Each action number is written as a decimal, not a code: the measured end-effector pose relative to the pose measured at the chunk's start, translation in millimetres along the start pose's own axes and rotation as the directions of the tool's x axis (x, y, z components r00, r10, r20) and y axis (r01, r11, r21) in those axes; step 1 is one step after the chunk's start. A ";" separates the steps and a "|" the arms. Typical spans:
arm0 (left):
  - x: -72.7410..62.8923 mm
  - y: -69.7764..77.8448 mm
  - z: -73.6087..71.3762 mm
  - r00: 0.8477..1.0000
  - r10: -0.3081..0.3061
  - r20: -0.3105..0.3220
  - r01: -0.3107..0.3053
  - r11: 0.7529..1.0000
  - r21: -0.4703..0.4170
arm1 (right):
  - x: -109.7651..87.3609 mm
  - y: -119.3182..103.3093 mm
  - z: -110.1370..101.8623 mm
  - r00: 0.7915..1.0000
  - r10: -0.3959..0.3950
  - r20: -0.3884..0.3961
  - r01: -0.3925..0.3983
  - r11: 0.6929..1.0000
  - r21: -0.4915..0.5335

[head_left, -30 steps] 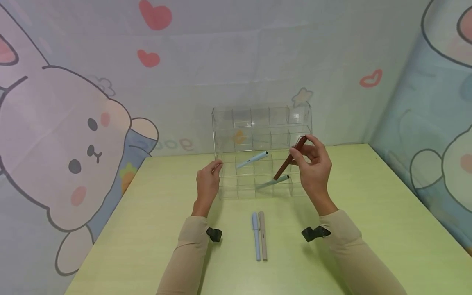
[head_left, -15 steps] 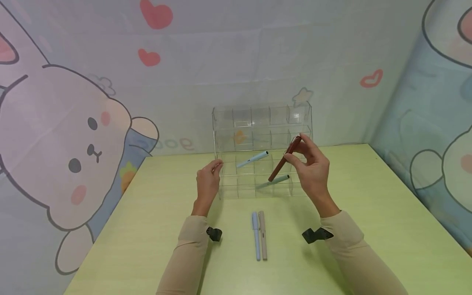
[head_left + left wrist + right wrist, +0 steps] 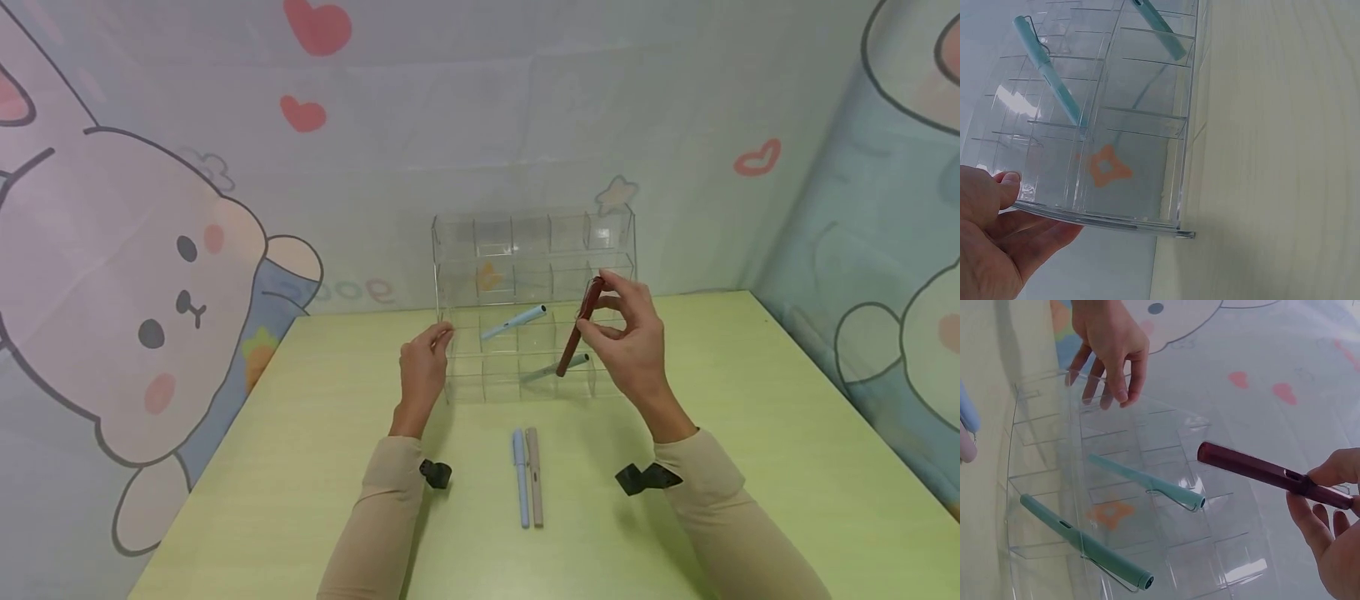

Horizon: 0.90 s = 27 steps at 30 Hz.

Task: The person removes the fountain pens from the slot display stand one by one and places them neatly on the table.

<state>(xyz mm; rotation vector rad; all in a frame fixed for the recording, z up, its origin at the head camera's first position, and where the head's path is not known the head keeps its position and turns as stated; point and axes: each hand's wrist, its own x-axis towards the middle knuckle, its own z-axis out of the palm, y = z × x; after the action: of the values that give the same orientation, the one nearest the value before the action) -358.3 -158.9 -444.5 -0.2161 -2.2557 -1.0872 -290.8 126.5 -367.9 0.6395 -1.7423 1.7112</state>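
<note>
A clear tiered rack [image 3: 530,237] with square compartments stands at the table's back. My left hand [image 3: 425,371] holds its left side panel, thumb on one face and fingers behind in the left wrist view. My right hand [image 3: 633,342] pinches a dark red pen [image 3: 1250,465] between thumb and fingers, in front of the rack's right half. The pen tilts, lower end toward the left, overlapping a green pen [image 3: 1088,547] in the head view. That green pen leans in the bottom row. One row higher, a light blue pen [image 3: 514,322] lies slanted in a compartment.
A pale blue pen [image 3: 521,483] and a taupe pen [image 3: 536,483] lie side by side on the light yellow table [image 3: 315,475], in front of the rack. Behind the rack hangs a printed cloth [image 3: 480,108] with a bunny and hearts.
My right hand has shifted a little to the left with the dark red pen, which now stands steeper. My left hand has stayed at the rack's side.
</note>
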 end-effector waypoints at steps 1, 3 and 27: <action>0.1 0.1 0.0 1.000 0.001 -0.001 -0.001 1.000 0.001 | -0.1 -0.8 -0.3 1.000 0.011 0.014 -0.011 1.000 -0.014; 0.1 0.3 -0.1 1.000 0.002 0.000 -0.002 1.000 0.005 | -0.2 -1.9 -0.8 0.998 0.039 0.043 -0.037 0.998 -0.041; -0.4 -1.7 1.7 1.000 -0.011 0.007 0.011 1.000 0.007 | -8.0 7.1 0.7 0.768 0.555 0.319 -0.532 0.831 -0.164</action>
<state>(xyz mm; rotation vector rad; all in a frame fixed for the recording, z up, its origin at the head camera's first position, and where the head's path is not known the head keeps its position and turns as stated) -359.4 -158.7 -446.7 -0.2053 -2.2690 -1.0858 -290.3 125.5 -378.5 0.4516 -2.4146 1.9957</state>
